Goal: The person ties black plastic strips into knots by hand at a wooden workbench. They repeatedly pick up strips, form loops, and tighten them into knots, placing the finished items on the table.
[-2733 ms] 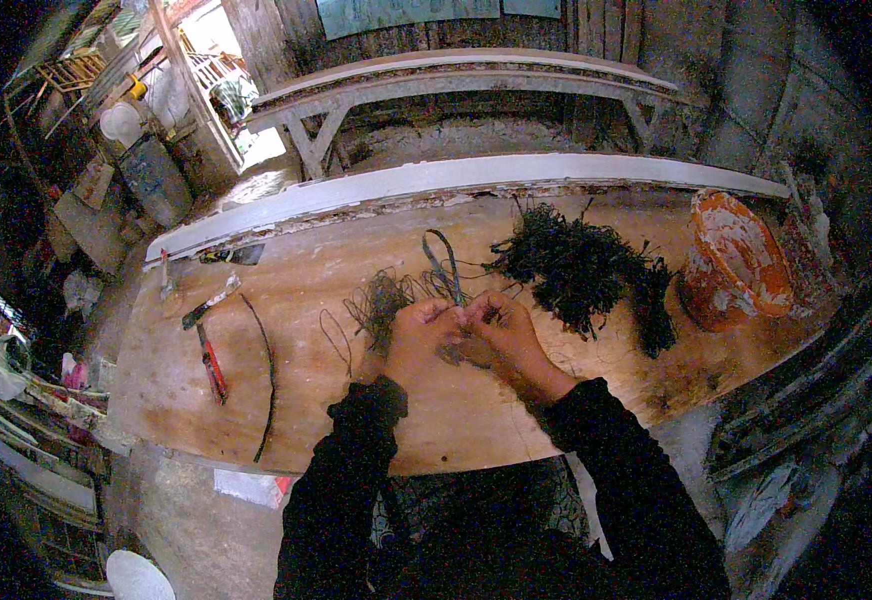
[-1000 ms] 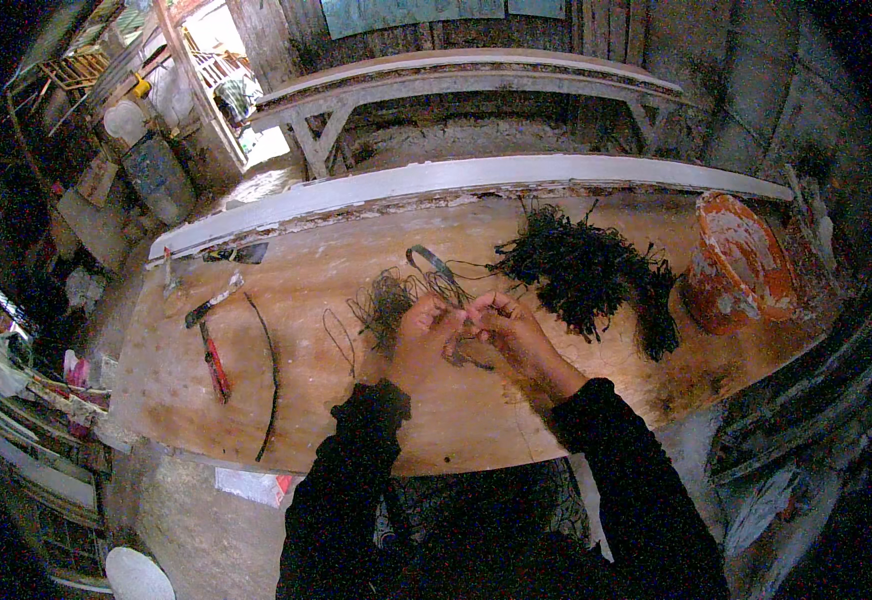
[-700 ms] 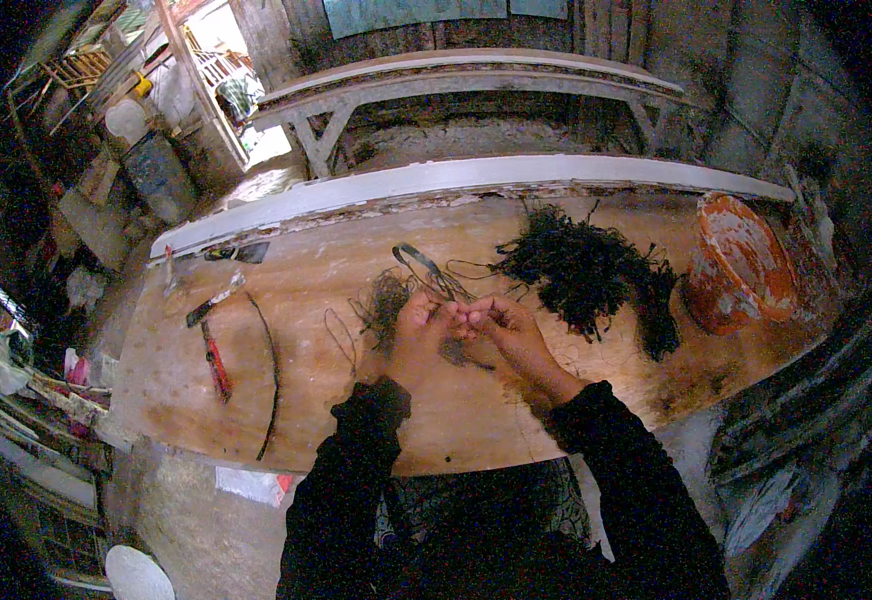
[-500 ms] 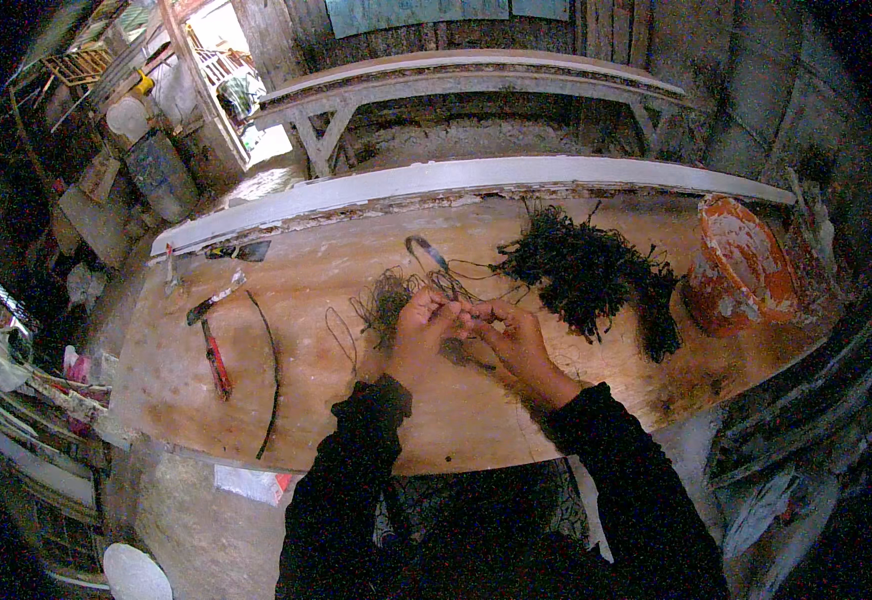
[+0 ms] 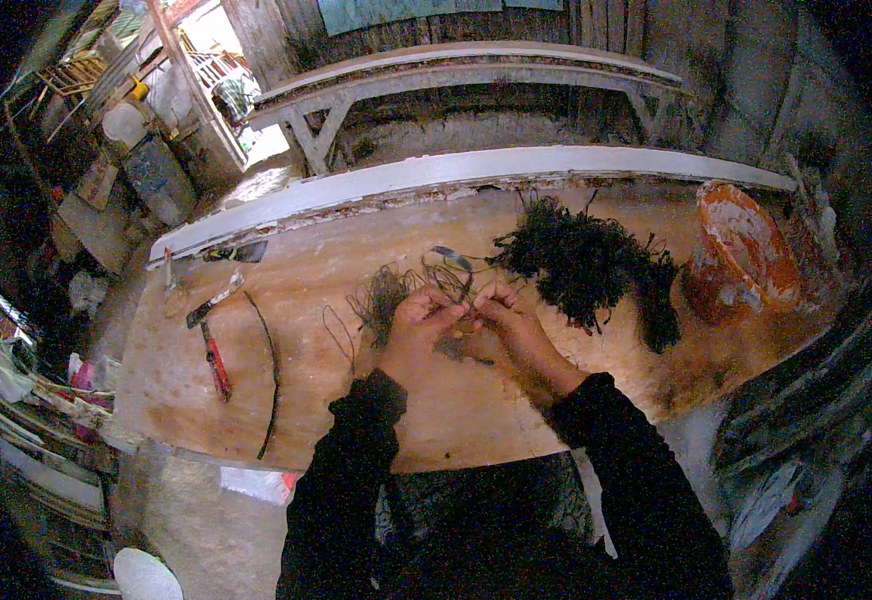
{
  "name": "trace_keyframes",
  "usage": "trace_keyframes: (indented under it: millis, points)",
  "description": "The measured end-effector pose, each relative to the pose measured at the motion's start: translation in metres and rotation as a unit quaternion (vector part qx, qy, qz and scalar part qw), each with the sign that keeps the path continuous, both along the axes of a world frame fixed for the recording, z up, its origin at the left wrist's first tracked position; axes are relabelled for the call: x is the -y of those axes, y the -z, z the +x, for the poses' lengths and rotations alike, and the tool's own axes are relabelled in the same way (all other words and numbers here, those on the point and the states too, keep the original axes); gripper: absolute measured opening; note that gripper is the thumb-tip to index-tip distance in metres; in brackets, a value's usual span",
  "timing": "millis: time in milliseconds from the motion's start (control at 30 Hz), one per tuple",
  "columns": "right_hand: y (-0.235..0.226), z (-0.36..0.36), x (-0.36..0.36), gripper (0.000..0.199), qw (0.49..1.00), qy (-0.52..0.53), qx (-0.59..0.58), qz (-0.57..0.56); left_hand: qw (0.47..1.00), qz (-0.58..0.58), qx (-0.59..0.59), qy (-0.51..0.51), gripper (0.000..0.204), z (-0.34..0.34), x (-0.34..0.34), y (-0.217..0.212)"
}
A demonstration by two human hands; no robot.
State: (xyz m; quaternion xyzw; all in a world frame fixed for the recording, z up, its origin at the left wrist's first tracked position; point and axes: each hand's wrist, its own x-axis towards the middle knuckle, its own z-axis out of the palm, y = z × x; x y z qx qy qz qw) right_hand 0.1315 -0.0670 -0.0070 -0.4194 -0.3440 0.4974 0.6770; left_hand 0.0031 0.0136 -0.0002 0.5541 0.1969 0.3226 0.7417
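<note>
Over the middle of the wooden table, my left hand and my right hand face each other with fingertips pinched together. Between them is a thin dark cord, whose ends I cannot clearly make out. A dark curved strip loops just beyond the fingertips. Beside my left hand lies a loose tangle of thin cord. Right of and beyond my right hand sits a bushy heap of dark knotted strands. Below the fingertips, a small dark piece rests on the tabletop, partly hidden.
A red-handled cutting tool and a long dark curved strand lie on the table's left side. An orange, paint-crusted bucket is at the right. Along the table's far edge runs a white board; a long bench stands behind.
My hands have drawn slightly apart at the fingertips. The dark strip beyond them has shifted right and now curls down toward my fingers. The view has tilted a little.
</note>
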Motion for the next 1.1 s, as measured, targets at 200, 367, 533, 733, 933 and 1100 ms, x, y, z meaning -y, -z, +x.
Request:
trace_keyframes:
  millis: [200, 367, 533, 733, 933, 1100]
  points:
    - [0.001, -0.003, -0.001, 0.009, 0.994, 0.062, 0.063, 0.064, 0.999, 0.025, -0.024, 0.014, 0.011, 0.001, -0.003, 0.007]
    - [0.005, 0.002, 0.001, 0.014, 0.997, 0.048, 0.047, 0.042, 0.999, -0.001, -0.036, 0.006, 0.012, 0.006, 0.003, 0.000]
    - [-0.011, -0.001, 0.005, 0.021, 0.998, -0.045, -0.035, 0.014, 0.998, -0.042, -0.030, -0.024, 0.013, -0.002, 0.001, 0.000]
    - [0.005, 0.009, 0.001, 0.024, 0.999, -0.025, 0.031, -0.003, 0.999, -0.028, -0.017, 0.009, 0.011, 0.001, -0.001, 0.001]
    - [0.015, 0.009, -0.003, 0.015, 0.995, 0.022, 0.092, 0.027, 0.999, -0.031, -0.019, -0.003, 0.011, 0.001, -0.001, 0.006]
    - [0.004, -0.001, 0.002, 0.008, 0.900, 0.174, 0.376, 0.136, 0.998, -0.062, -0.001, 0.005, 0.010, 0.002, -0.002, 0.008]
